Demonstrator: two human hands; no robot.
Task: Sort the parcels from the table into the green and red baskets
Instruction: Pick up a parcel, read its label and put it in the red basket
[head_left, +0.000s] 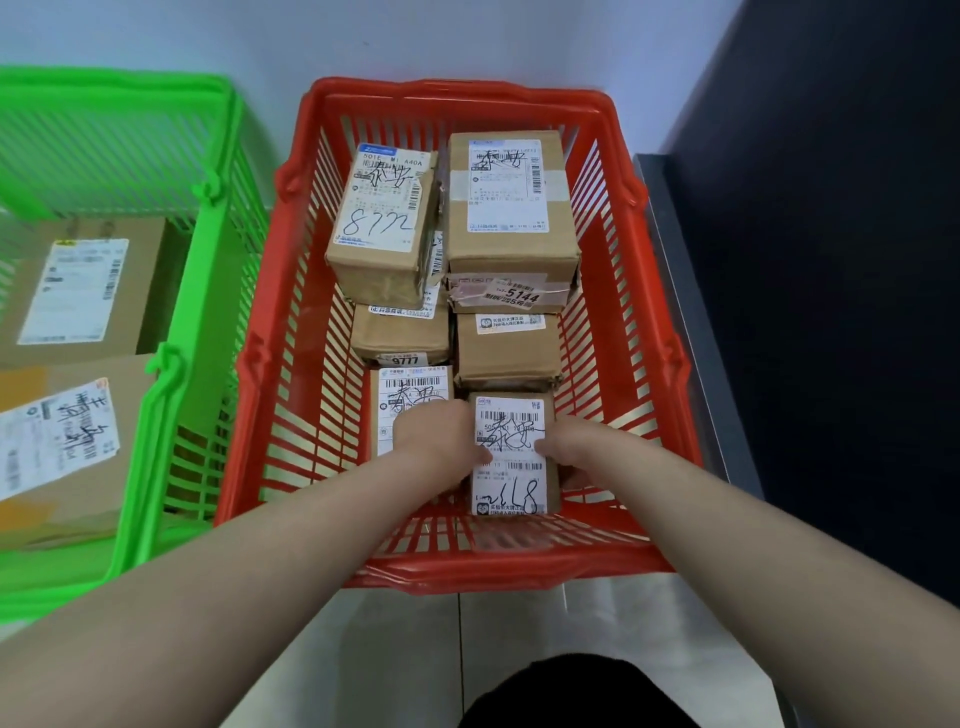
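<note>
Small parcel (513, 415) is in both your grips right now. Your left grip (441, 434) curls round its left edge with the thumb down on the white label. The right grip (576, 447) does the same on the right edge, thumb on the label too. So both are pinching it, label facing up.

It's inside the red basket (519, 564), near end, right-hand side. Can't tell if it's touching the basket floor.

Just beside it, in the near-left part of the red basket, a labelled parcel (410, 389) sits partly under your left grip. Mid-basket there's the 9777 box (400, 332), with a plain box (506, 351) next to it. At the red basket's far end the stack gets taller: the 8772 box (382, 218) on the left, tilted, and a taped box (511, 244) on the right, above the 5144 box (514, 295).

Just left of the red basket is the green basket (202, 291), with a big parcel (88, 291) and a nearer parcel (62, 447) inside. The red basket stands on the steel worktop (519, 623).
</note>
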